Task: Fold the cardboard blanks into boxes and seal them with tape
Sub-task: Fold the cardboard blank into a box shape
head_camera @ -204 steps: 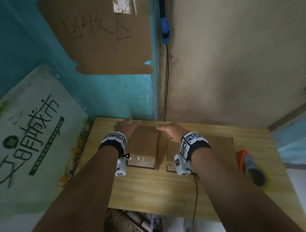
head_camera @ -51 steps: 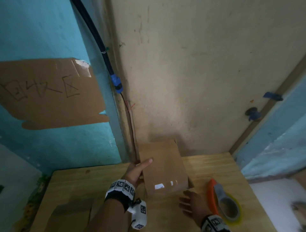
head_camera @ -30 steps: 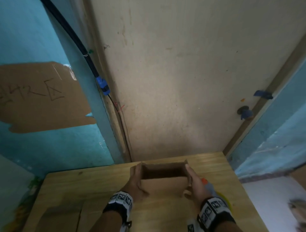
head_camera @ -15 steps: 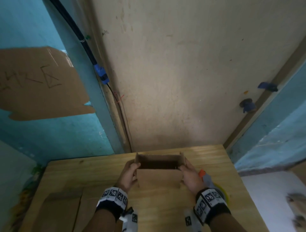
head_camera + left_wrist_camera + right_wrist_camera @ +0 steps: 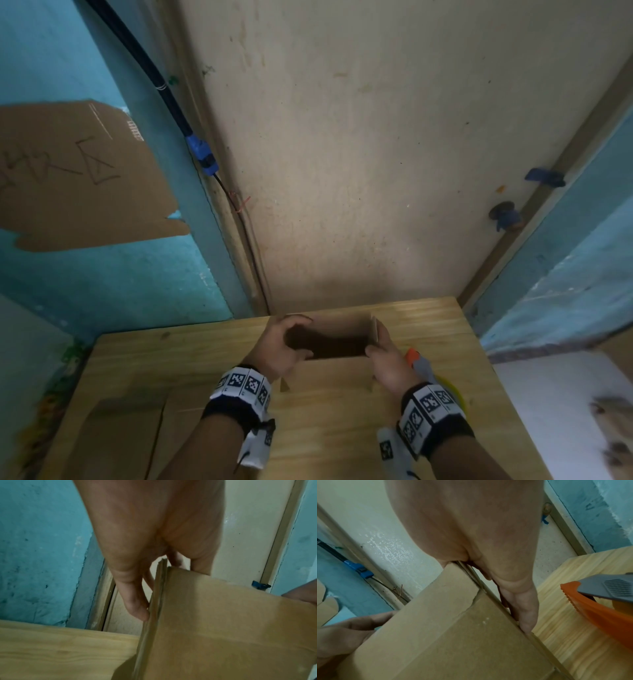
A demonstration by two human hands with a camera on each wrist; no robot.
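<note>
A brown cardboard box stands on the wooden table, squared up, with its top open and dark inside. My left hand grips its left wall, the fingers curled over the top edge into the opening. In the left wrist view the thumb presses the outside of the left flap of the box. My right hand holds the right wall. In the right wrist view its fingers lie along the upright right flap of the box.
An orange and grey tape dispenser lies just right of my right wrist, close in the right wrist view. Flat cardboard blanks lie on the table's near left. The wall and a black cable stand right behind the box.
The blank that my left hand held upright has been opened into a box between both hands. In the last half second my left fingers hooked over its left top edge.
</note>
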